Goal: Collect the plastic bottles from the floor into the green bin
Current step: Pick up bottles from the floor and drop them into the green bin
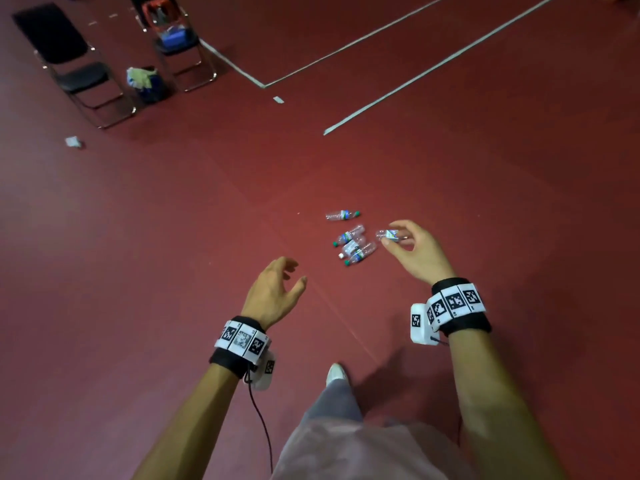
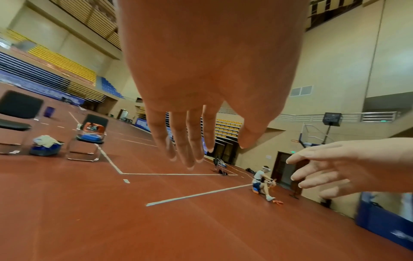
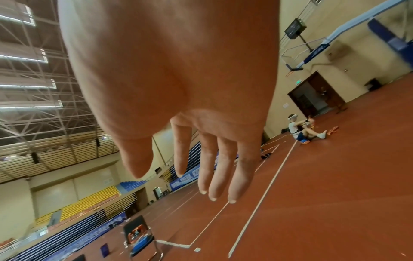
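Both hands reaching out empty over a cluster of plastic bottles on the red floor.

The right hand (image 1: 417, 252) is hovering with fingers loosely spread and gripping nothing; in the head view it is overlapping the nearest bottle (image 1: 388, 234), but the right wrist view is showing no bottle between the fingers. The left hand (image 1: 273, 292) is likewise hanging relaxed and empty, near the pile. Three more bottles (image 1: 354, 245) are lying on their sides, touching one another, and a fifth bottle (image 1: 342, 215) is lying just beyond them on the floor (image 1: 207, 202). They look empty, so probably light, thin-walled and crushable, apt to roll; taking each round the labelled middle seems safest. No green bin is showing in any view. Two black chairs (image 1: 69, 64) are standing well apart.
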